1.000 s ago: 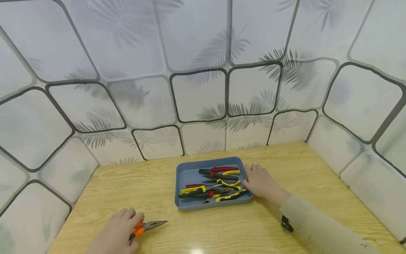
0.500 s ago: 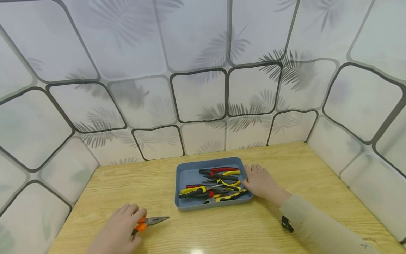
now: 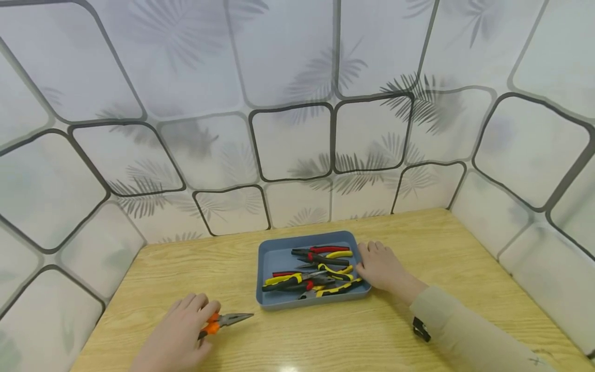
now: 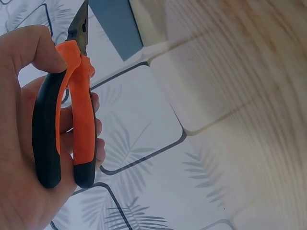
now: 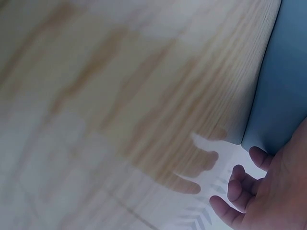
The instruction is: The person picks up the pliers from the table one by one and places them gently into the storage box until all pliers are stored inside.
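My left hand (image 3: 178,330) holds long-nose pliers (image 3: 213,324) with orange and black handles, their tip pointing right towards the tray. The left wrist view shows the handles (image 4: 82,120) between thumb and fingers, handles slightly apart. A blue tray (image 3: 261,268) stands on the table, holding several pliers (image 3: 325,258) with red, yellow and black grips, heaped together. My right hand (image 3: 380,264) rests at the tray's right side. In the right wrist view its fingers (image 5: 244,184) are loosely bent, with the thumb by the tray's wall (image 5: 278,72) and nothing held.
The wooden table (image 3: 288,341) carries the tray near its back middle. Walls covered in a leaf and frame pattern (image 3: 293,144) enclose the table at the back and both sides. A black strap item (image 3: 421,329) shows under the right sleeve (image 3: 460,320).
My left hand has moved slightly up and to the right with the long-nose pliers, bringing their tip nearer the tray. The right hand and tray stay in place.
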Tool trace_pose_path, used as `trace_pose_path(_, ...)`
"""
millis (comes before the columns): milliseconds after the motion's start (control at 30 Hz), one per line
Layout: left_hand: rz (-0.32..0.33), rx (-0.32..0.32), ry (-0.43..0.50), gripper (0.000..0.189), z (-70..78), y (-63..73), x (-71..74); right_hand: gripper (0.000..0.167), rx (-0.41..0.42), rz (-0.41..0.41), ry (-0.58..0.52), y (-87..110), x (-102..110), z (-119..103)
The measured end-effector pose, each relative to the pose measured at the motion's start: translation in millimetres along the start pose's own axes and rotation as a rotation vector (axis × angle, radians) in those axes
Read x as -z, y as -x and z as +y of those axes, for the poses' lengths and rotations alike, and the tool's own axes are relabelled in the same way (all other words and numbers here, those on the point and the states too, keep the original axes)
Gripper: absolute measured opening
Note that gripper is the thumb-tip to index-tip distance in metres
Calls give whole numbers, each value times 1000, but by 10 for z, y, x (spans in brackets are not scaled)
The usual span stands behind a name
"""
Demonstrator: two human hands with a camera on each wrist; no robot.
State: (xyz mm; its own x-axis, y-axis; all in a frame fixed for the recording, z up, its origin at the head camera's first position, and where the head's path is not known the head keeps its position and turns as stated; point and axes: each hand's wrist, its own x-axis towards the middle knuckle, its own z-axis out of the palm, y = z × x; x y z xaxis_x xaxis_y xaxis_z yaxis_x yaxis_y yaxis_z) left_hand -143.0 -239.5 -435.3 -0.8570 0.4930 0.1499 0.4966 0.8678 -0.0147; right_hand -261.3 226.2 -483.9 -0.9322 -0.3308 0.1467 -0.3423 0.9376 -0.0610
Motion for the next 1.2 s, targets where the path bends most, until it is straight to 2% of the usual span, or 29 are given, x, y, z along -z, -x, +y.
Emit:
trace_pose_path(267,-3,-3,6,40,23,-39,2,46,14,35,22,-11,-162,93)
trace_pose_path(667,96,-67,12,43,38,-111,1,43,24,72,43,-20,-188,98)
trace_pose_path(833,123,-80,-1,45,62,-160,7,45,35,79,49,-9,-147,75)
trace_pose_path(1200,129,-115,9,44,114,-264,21,45,6,11,23,25,23,-37)
